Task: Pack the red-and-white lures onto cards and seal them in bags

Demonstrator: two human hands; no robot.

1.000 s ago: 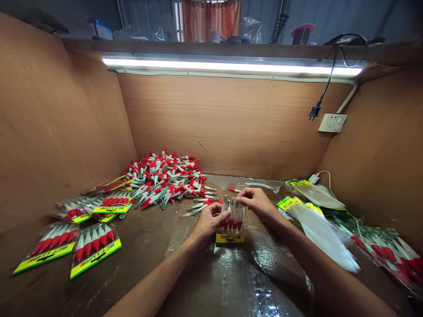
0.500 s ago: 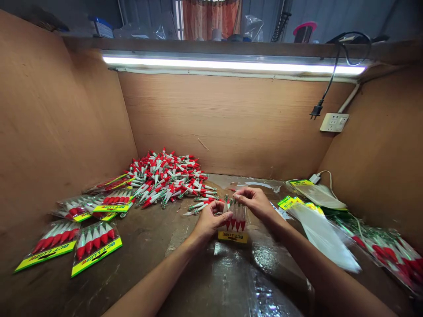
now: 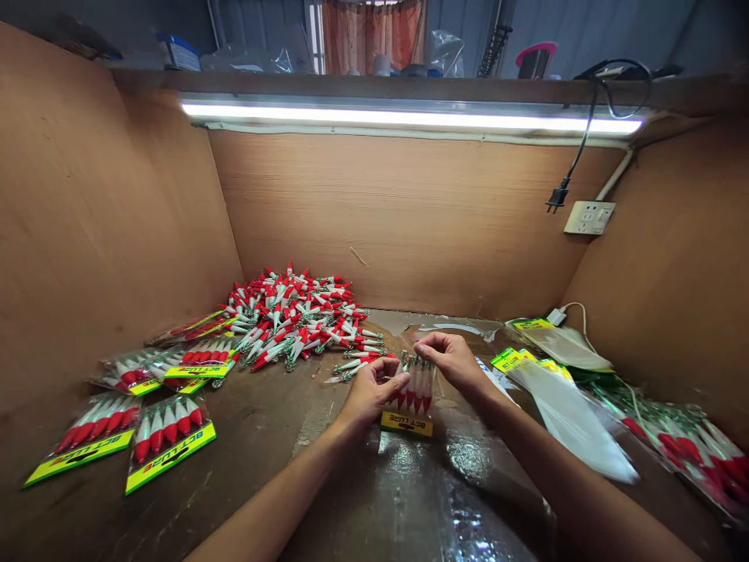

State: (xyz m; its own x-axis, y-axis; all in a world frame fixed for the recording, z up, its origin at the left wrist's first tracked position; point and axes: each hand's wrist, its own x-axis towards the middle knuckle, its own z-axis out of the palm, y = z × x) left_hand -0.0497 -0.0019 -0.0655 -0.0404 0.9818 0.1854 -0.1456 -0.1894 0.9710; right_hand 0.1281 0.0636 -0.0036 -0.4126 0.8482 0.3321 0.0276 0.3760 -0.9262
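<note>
A clear plastic bag of red-and-white fishing lures [image 3: 417,388] is held between my two hands, its yellow header card [image 3: 408,424] toward me with the lettering upside down. My left hand [image 3: 371,390] grips the bag's left side, thumb in front and fingers behind. At the far edge my right hand [image 3: 453,363] is closed in a pinch near the lures' green hooks; exactly what its fingertips hold is hard to make out. Just beyond my left hand, a large pile of loose lures [image 3: 292,312] spreads over the worktop.
Filled lure packs [image 3: 169,441] lie at the left. To the right are flat bags with yellow headers [image 3: 579,414] and a bundle of lures in plastic [image 3: 690,449]. A black plug [image 3: 558,195] hangs near the wall socket [image 3: 590,217]. Wooden panels enclose the worktop [image 3: 263,460].
The bag and my left hand have shifted slightly left and toward me. The leftmost lure, which stood higher than the others, now sits nearly level with them. My right hand stays by the far edge.
</note>
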